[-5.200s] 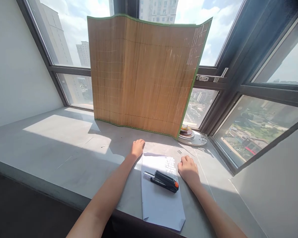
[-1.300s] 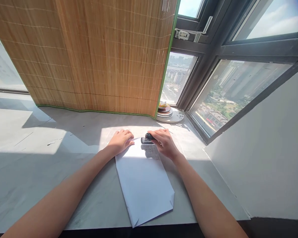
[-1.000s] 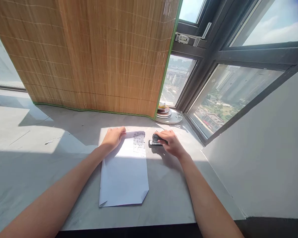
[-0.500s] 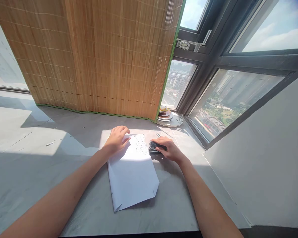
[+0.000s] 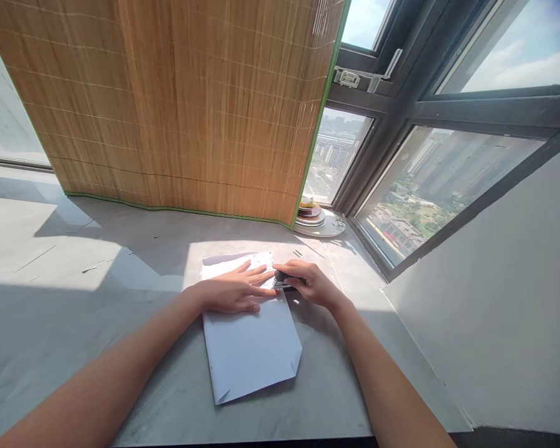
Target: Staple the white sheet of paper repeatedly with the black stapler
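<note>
Folded white paper (image 5: 249, 354) lies on the grey marbled surface, with turned corners at its near end and some print near its far right edge. My left hand (image 5: 236, 290) rests flat on the upper part of the paper, fingers spread toward the right edge and covering much of the print. In my right hand (image 5: 310, 283) is a black stapler (image 5: 287, 280), gripped from above with its front end at the paper's right edge. Whether the paper is between its jaws I cannot tell. Two small staple strips (image 5: 297, 253) lie just beyond the stapler.
A bamboo blind (image 5: 182, 112) hangs behind the paper. Stacked plates (image 5: 320, 223) stand in the window corner. Dark window frames (image 5: 387, 124) and a white wall (image 5: 504, 298) bound the right side. Small scraps (image 5: 89, 269) lie at left.
My left hand has moved right and nearer, from the paper's far left edge to lying flat across it. My right hand has brought the stapler slightly left, onto the paper's edge.
</note>
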Demonstrator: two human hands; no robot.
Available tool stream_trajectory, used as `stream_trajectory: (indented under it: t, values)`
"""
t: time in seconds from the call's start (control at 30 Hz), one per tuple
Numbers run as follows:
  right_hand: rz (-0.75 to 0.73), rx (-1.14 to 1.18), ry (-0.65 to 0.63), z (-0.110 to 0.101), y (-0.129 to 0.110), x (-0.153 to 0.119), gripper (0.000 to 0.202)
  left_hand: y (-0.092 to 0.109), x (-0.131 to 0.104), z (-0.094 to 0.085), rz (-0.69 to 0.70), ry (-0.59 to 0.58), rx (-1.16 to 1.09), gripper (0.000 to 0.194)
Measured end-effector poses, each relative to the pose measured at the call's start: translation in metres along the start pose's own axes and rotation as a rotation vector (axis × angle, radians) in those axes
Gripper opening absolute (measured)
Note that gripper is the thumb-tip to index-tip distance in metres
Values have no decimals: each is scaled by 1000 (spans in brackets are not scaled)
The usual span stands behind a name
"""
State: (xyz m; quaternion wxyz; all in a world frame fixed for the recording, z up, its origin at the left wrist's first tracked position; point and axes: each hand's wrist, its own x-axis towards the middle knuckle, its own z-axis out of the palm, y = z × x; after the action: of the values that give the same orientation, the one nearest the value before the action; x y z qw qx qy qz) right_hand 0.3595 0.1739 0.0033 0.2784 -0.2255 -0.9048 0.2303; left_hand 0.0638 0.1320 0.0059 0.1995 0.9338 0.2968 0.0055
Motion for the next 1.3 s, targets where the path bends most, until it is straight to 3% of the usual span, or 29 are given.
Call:
stream_trajectory:
  t: [0.27, 0.47, 0.8, 1.3]
  values:
    - [-3, 10, 14, 7, -2, 1, 45, 8, 1, -2, 55, 49, 43, 52]
    - [-1, 13, 23, 8, -5, 3, 45, 7, 3, -1, 28, 22, 25, 54]
    - [13, -94, -7, 13, -11, 6, 46, 2, 3, 4, 25, 89, -46, 47]
    - [25, -148, -20, 17, -15, 9, 43, 0, 3, 7, 13, 69, 7, 41]
